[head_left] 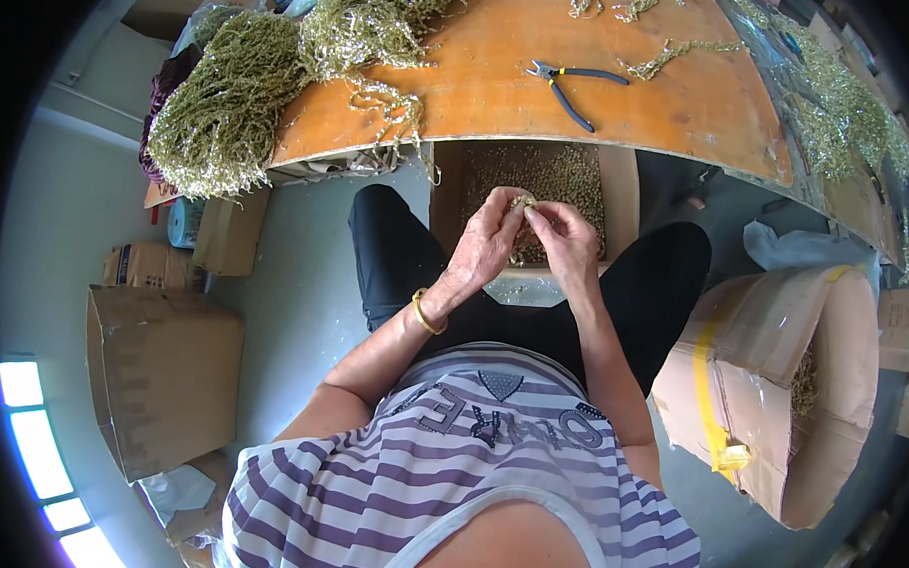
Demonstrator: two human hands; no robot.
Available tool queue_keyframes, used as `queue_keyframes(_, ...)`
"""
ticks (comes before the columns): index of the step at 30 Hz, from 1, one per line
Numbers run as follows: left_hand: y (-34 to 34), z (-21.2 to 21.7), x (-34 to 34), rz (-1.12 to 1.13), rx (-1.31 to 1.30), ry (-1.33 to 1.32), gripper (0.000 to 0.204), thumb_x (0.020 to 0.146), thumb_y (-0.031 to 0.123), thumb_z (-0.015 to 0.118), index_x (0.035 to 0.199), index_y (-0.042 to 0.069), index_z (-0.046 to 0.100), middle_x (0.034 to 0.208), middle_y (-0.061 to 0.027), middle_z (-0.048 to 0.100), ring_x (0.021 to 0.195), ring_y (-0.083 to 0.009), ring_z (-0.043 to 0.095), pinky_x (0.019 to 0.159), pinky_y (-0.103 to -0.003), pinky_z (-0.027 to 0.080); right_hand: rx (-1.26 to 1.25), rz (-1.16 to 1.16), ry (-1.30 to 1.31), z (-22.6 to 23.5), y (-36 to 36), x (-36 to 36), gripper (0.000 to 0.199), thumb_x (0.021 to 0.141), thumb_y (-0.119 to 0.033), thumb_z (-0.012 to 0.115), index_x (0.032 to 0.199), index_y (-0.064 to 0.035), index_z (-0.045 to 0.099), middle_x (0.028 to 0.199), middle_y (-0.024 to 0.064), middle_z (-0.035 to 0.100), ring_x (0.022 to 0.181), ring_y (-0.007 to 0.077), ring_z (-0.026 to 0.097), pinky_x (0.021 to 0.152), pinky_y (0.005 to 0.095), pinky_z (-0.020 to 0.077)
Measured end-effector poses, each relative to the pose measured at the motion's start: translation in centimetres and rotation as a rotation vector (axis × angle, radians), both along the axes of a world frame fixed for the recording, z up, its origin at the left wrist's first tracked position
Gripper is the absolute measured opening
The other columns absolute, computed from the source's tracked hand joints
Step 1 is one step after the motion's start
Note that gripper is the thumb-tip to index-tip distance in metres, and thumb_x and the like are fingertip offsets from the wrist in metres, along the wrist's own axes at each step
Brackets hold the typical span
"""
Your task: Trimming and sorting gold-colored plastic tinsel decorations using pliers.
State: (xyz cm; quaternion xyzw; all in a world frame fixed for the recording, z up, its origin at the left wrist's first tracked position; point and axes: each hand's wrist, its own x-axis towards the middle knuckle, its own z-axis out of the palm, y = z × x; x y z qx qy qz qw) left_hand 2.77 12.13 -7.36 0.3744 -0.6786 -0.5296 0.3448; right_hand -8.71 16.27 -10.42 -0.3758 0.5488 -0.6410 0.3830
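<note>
Both my hands meet over a cardboard box (618, 205) between my knees. My left hand (484, 243), with a gold bangle at the wrist, is closed in a pinch on a small gold glittery piece (523, 200). The fingertips of my right hand (568, 244) pinch the same piece from the other side. Its exact shape is mostly hidden by the fingers. Below them, the box holds many small gold bead-like bits (538, 172). On the orange wooden table (481, 105) ahead lie cutting pliers (571, 88) with dark, yellow-marked handles, their jaws spread apart.
Large heaps of gold strands (230, 106) cover the table's left end and hang over its edge. Loose strands (678, 56) lie behind the pliers. More gold strands (846, 122) are piled at the far right. Cardboard boxes stand at left (166, 384) and right (732, 364).
</note>
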Motion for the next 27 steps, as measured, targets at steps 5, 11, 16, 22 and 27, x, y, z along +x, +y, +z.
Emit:
queue_keyframes(5,-1.6,0.0,0.8,-0.141,0.102,-0.109,0.021,0.089,0.017,0.048,0.1,-0.001,0.054,0.076,0.0002,0.053,0.071,-0.0049,0.046,0.064,-0.02,0.04,0.097,0.077,-0.148,0.1,0.1,-1.2,0.011,0.079,-0.013,0.062,0.085,-0.0034,0.061,0.066,-0.0022,0.052,0.052,0.0034,0.046,0.044,0.0163,0.0351)
queue_keyframes(11,-3.1,-0.2,0.8,-0.209,0.316,0.056,0.016,0.086,0.017,0.052,0.089,0.002,0.057,0.072,0.0031,0.052,0.069,-0.0044,0.044,0.063,-0.02,0.038,0.245,0.141,-0.53,0.5,0.5,-1.6,0.012,0.079,-0.017,0.06,0.085,-0.0069,0.059,0.063,-0.005,0.049,0.046,0.0003,0.04,0.037,0.0144,0.0246)
queue_keyframes(16,-3.9,-0.3,0.8,-0.239,0.404,0.073,0.015,0.086,0.017,0.054,0.087,0.003,0.058,0.075,0.0044,0.053,0.072,-0.0027,0.045,0.066,-0.018,0.037,0.248,0.126,-0.626,0.5,0.3,-1.5,0.016,0.08,-0.02,0.058,0.088,-0.006,0.057,0.063,-0.0051,0.046,0.046,0.0007,0.04,0.036,0.0147,0.0242)
queue_keyframes(22,-4.3,-1.0,1.2,-0.235,0.442,0.112,0.014,0.084,0.016,0.056,0.087,0.002,0.058,0.077,0.0025,0.055,0.073,-0.0036,0.047,0.067,-0.019,0.038,0.267,0.103,-0.612,0.9,0.0,-0.7,0.018,0.08,-0.021,0.059,0.089,-0.0052,0.055,0.064,-0.0048,0.046,0.046,0.0009,0.039,0.036,0.0154,0.0238)
queue_keyframes(27,-4.6,-1.1,1.4,-0.197,0.369,0.11,0.015,0.082,0.015,0.059,0.089,0.002,0.059,0.079,0.0011,0.057,0.073,-0.0044,0.048,0.067,-0.02,0.039,0.207,0.168,-0.404,0.0,-0.3,-0.1,0.018,0.079,-0.016,0.064,0.091,-0.0044,0.057,0.069,-0.0049,0.05,0.048,-0.0002,0.037,0.04,0.0149,0.0248)
